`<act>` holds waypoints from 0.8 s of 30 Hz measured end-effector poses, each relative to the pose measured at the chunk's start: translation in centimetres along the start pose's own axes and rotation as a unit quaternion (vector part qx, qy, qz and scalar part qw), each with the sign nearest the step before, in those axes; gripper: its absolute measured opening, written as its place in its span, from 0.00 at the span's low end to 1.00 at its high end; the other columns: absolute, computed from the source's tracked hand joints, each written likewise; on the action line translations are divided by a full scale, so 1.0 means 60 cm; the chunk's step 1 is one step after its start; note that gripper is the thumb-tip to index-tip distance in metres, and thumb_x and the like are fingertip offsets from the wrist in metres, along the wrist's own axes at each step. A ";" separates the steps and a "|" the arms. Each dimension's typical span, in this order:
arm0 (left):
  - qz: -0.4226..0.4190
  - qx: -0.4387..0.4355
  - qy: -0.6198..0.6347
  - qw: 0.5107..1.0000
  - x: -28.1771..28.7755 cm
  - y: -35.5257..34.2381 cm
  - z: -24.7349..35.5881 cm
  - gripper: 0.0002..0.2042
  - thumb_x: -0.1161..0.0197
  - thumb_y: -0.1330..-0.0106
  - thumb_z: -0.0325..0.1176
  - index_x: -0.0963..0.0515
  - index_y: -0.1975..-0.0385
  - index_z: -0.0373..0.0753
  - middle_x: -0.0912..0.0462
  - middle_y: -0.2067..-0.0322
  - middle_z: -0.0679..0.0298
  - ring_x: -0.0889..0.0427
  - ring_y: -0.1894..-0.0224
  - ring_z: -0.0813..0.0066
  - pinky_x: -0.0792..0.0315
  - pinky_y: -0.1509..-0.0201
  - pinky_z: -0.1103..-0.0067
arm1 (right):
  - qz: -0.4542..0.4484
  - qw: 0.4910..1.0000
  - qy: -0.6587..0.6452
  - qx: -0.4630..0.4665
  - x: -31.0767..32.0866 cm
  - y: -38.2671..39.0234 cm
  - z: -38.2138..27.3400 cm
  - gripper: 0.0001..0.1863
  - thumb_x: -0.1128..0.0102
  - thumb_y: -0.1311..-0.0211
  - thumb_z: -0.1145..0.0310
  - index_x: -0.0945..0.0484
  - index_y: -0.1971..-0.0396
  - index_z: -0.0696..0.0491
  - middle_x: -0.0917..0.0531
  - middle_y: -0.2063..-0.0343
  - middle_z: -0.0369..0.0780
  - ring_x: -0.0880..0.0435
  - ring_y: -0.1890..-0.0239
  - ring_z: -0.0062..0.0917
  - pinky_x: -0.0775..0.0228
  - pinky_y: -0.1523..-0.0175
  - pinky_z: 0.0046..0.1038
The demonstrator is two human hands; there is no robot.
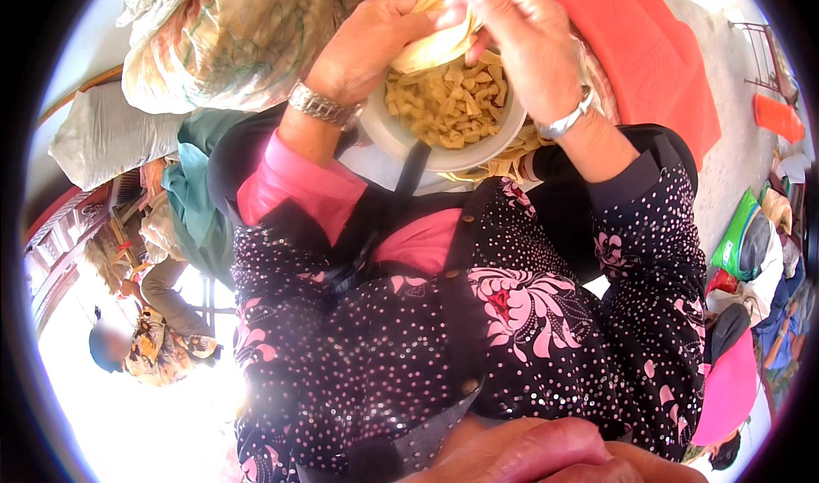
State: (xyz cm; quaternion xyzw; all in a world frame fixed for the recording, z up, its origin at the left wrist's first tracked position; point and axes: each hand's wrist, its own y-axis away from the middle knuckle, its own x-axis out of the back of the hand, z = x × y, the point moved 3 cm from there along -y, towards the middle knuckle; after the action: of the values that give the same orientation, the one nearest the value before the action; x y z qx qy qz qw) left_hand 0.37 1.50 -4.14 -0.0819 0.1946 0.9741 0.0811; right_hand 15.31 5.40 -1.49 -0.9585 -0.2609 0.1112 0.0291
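Note:
A pale yellow, fleshy piece (437,49) like fruit or peel, its exact kind unclear, is held above a whitish bowl (382,142). My left hand (371,41) grips its left side between thumb and fingers. The fingertips of my right hand (542,52) are pinched at its right edge. A bit of yellow also shows by the right fingers at the top rim, partly cut off. Below my hands, many small yellowish chopped pieces (456,107) fill the bowl, which sits close to my lap. Yellow strips like peelings (503,160) lie beside the bowl's near right side.
A large stuffed translucent sack (226,43) stands at the far left, with a whitish bag (115,133) nearer. Red cloth or sheeting (653,65) spreads on the right. Beyond it are an orange-red object (777,118) and a green packet (735,235). Another person (166,342) is at left.

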 end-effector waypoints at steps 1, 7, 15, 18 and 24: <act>0.003 -0.018 -0.025 1.000 -0.003 0.004 0.004 0.13 0.44 0.32 0.37 0.24 0.57 0.33 0.19 0.64 0.69 0.22 0.64 0.87 0.28 0.58 0.87 | 0.014 0.999 0.028 0.026 0.005 -0.008 -0.008 0.15 0.49 0.32 0.59 0.23 0.70 0.57 0.26 0.81 0.30 0.31 0.79 0.09 0.39 0.75 0.14; -0.002 -0.088 -0.197 0.976 0.004 0.012 0.034 0.10 0.43 0.32 0.35 0.22 0.61 0.35 0.21 0.69 0.73 0.26 0.67 0.91 0.31 0.63 0.87 | 0.015 0.984 0.164 0.072 0.011 -0.025 -0.002 0.17 0.51 0.32 0.59 0.23 0.71 0.58 0.26 0.81 0.32 0.30 0.78 0.12 0.37 0.71 0.16; 0.177 -0.462 -0.510 0.703 -0.040 0.041 0.100 0.08 0.35 0.50 0.20 0.25 0.71 0.33 0.23 0.66 0.53 0.22 0.66 0.58 0.29 0.65 0.74 | -0.166 0.972 0.007 -0.163 0.032 -0.044 0.062 0.20 0.55 0.33 0.55 0.34 0.82 0.51 0.41 0.87 0.28 0.41 0.86 0.11 0.52 0.81 0.17; 0.165 -0.441 -0.473 0.745 -0.032 0.042 0.091 0.08 0.35 0.50 0.20 0.26 0.71 0.33 0.24 0.68 0.57 0.23 0.67 0.61 0.29 0.65 0.77 | -0.197 0.969 0.049 -0.141 0.029 -0.049 0.059 0.20 0.56 0.32 0.57 0.34 0.82 0.52 0.40 0.87 0.28 0.40 0.86 0.12 0.50 0.81 0.19; 0.100 -0.238 -0.118 0.959 -0.012 0.030 0.069 0.05 0.40 0.38 0.23 0.28 0.65 0.36 0.23 0.72 0.66 0.26 0.72 0.80 0.33 0.69 0.87 | -0.204 0.972 0.081 0.086 0.014 -0.053 0.032 0.18 0.52 0.31 0.54 0.27 0.67 0.56 0.27 0.75 0.30 0.30 0.74 0.12 0.37 0.71 0.16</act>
State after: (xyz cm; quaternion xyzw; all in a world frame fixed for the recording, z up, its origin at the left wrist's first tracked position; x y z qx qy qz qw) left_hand 0.19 1.37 0.41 0.0362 -0.0469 0.9981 -0.0165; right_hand 14.02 8.54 -3.17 -0.8849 -0.4369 0.0465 0.1548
